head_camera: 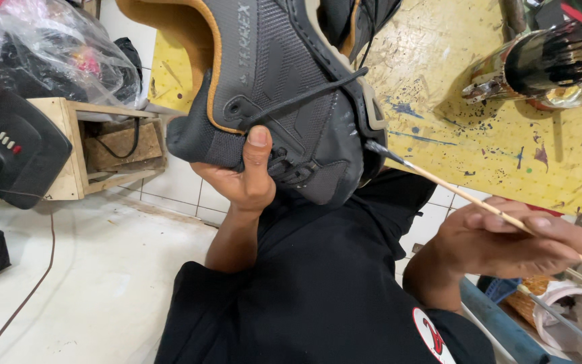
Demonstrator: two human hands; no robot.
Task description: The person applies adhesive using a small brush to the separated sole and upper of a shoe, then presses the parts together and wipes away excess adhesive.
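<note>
The left hand [245,176] grips a dark grey shoe [284,87] from below, thumb pressed on its side, holding it up centre frame. The right hand [506,239] pinches a thin wooden brush [439,178], its dark tip touching the shoe's right edge. A yellow paint-spattered board [479,128] lies behind.

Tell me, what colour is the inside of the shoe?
Tan-orange lining, seen in the head view.
</note>
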